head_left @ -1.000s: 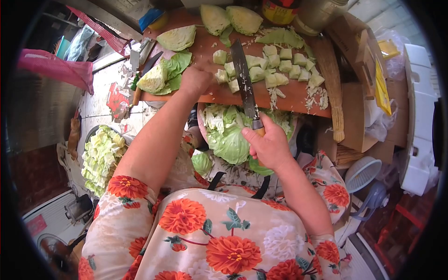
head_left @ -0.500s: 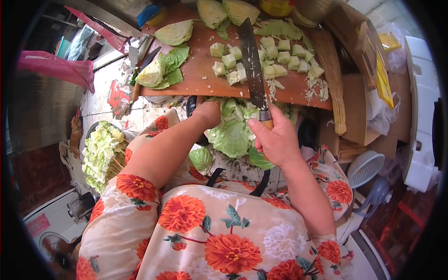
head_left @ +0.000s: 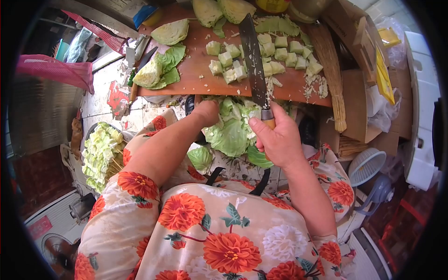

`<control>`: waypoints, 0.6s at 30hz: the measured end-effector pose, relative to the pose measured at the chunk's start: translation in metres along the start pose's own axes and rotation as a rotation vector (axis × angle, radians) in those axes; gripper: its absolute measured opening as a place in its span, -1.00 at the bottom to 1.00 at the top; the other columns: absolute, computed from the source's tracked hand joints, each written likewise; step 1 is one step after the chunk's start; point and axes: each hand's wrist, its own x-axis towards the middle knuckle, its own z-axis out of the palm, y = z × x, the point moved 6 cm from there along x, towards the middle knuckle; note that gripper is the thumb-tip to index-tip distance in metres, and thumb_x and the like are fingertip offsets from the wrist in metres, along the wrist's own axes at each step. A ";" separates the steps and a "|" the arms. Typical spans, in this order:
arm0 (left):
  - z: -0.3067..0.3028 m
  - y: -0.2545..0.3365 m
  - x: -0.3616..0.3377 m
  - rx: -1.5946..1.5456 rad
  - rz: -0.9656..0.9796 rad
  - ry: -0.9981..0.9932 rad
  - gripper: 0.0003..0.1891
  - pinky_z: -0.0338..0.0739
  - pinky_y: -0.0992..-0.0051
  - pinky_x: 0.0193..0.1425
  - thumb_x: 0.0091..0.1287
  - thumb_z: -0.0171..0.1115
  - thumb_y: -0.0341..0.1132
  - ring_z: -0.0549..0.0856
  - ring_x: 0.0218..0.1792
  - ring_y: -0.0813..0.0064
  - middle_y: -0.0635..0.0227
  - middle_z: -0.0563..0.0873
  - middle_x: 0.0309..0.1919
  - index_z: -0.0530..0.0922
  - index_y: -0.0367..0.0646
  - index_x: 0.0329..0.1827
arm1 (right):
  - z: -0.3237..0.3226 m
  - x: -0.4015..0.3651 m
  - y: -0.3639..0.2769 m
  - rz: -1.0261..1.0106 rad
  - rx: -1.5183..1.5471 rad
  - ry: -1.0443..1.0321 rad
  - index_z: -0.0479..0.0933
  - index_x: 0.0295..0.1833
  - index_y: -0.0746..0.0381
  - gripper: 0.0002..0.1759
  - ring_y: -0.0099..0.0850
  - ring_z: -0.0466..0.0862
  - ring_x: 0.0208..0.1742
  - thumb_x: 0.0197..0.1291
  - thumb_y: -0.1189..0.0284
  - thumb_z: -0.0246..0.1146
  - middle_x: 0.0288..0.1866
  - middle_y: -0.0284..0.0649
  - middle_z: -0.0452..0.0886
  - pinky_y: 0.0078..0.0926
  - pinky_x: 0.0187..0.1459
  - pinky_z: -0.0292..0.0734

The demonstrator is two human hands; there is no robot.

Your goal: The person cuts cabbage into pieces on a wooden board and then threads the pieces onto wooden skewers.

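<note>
My right hand (head_left: 277, 137) grips the handle of a large knife (head_left: 254, 60), whose blade lies across the wooden cutting board (head_left: 191, 79) among several cabbage chunks (head_left: 261, 56). My left hand (head_left: 206, 112) is below the board's near edge, at the rim of a bowl of cabbage leaves (head_left: 231, 133); its fingers are hidden, so I cannot see whether it holds anything. A cabbage wedge (head_left: 151, 74) with loose green leaves sits at the board's left end. More cabbage pieces (head_left: 219, 9) lie at the far edge.
A basket of cut cabbage (head_left: 100, 156) stands on the floor at the left. A second knife (head_left: 142, 63) lies left of the board. A straw brush (head_left: 331, 70), cardboard boxes (head_left: 368, 84) and a white foam box (head_left: 420, 112) crowd the right side.
My left hand left the cabbage wedge on the board and dropped to the bowl below its edge. The knife shifted slightly farther onto the board.
</note>
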 end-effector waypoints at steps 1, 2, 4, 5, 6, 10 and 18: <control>0.000 -0.001 0.000 -0.034 -0.011 -0.001 -0.56 0.40 0.40 0.20 -0.06 0.44 -0.20 0.62 0.02 0.20 0.15 0.66 -0.08 0.58 -0.15 -0.10 | 0.000 0.000 0.001 -0.008 -0.020 0.003 0.35 0.20 0.34 -0.51 -0.61 0.46 -0.58 0.19 0.40 0.23 -0.47 -0.36 0.50 -0.59 -0.53 0.39; 0.000 -0.001 0.000 -0.035 -0.011 -0.001 -0.56 0.40 0.40 0.20 -0.06 0.44 -0.20 0.62 0.02 0.20 0.15 0.66 -0.08 0.58 -0.15 -0.10 | 0.000 0.001 0.001 -0.016 -0.039 0.006 0.35 0.21 0.34 -0.51 -0.61 0.46 -0.58 0.18 0.40 0.23 -0.47 -0.36 0.50 -0.59 -0.52 0.39; -0.007 0.000 -0.005 -0.013 -0.042 -0.019 -0.50 0.41 0.41 0.20 -0.11 0.48 -0.18 0.62 0.03 0.21 0.14 0.65 -0.04 0.59 -0.15 -0.07 | 0.000 0.001 0.000 -0.007 -0.027 0.003 0.35 0.21 0.34 -0.50 -0.61 0.46 -0.58 0.18 0.40 0.23 -0.47 -0.36 0.50 -0.59 -0.52 0.39; -0.006 -0.001 -0.005 -0.014 -0.042 -0.020 -0.50 0.41 0.41 0.20 -0.11 0.48 -0.18 0.62 0.03 0.21 0.14 0.65 -0.04 0.59 -0.15 -0.07 | 0.001 0.001 0.000 0.002 -0.015 -0.002 0.35 0.21 0.34 -0.50 -0.61 0.46 -0.58 0.18 0.40 0.23 -0.47 -0.36 0.51 -0.59 -0.52 0.39; -0.007 -0.001 -0.004 -0.012 -0.013 -0.021 -0.48 0.40 0.41 0.20 -0.14 0.50 -0.16 0.62 0.03 0.20 0.13 0.66 -0.05 0.60 -0.15 -0.08 | 0.001 0.001 -0.001 0.002 -0.015 -0.003 0.35 0.21 0.34 -0.50 -0.61 0.46 -0.58 0.18 0.40 0.23 -0.47 -0.36 0.51 -0.59 -0.52 0.39; -0.006 0.004 -0.002 0.056 -0.001 -0.137 -0.50 0.40 0.42 0.20 -0.18 0.51 -0.13 0.62 0.02 0.21 0.11 0.68 -0.12 0.62 -0.16 -0.16 | 0.002 0.002 0.001 0.003 -0.024 -0.005 0.34 0.22 0.33 -0.49 -0.61 0.46 -0.58 0.18 0.41 0.23 -0.46 -0.35 0.51 -0.59 -0.52 0.39; -0.023 0.007 -0.011 -0.286 -0.007 -0.148 -0.59 0.56 0.47 -0.21 -0.13 0.41 -0.31 0.70 -0.32 0.31 0.11 0.68 -0.38 0.56 -0.32 -0.20 | -0.002 0.003 0.004 -0.055 -0.088 0.023 0.37 0.20 0.35 -0.48 -0.52 0.54 -0.45 0.14 0.38 0.25 -0.36 -0.26 0.58 -0.52 -0.36 0.48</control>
